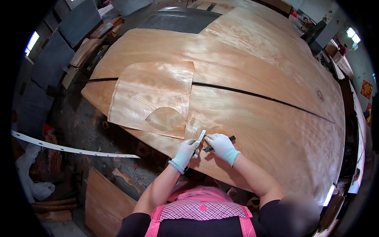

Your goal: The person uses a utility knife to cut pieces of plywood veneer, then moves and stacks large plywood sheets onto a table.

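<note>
My left hand (187, 151), in a white glove with a bracelet at the wrist, is closed around a narrow, flat, pale strip (202, 136) that points up and away from me. My right hand (221, 146), gloved the same way, rests low over the wood just to the right, its curled fingers close to the strip. Dark flat pieces (232, 138) stick out on both sides of the right hand; whether it grips them is hidden. Beneath both hands lies a broad stack of thin wood veneer sheets (252, 118). A smaller veneer sheet (154, 87) with a curved cut-out lies to the left.
A long black strip (244, 93) crosses the veneer, and a dark sheet (177, 20) lies at the far end. At left, a white perforated band (75, 149) juts out above the floor. A loose wood panel (104, 201) leans at lower left.
</note>
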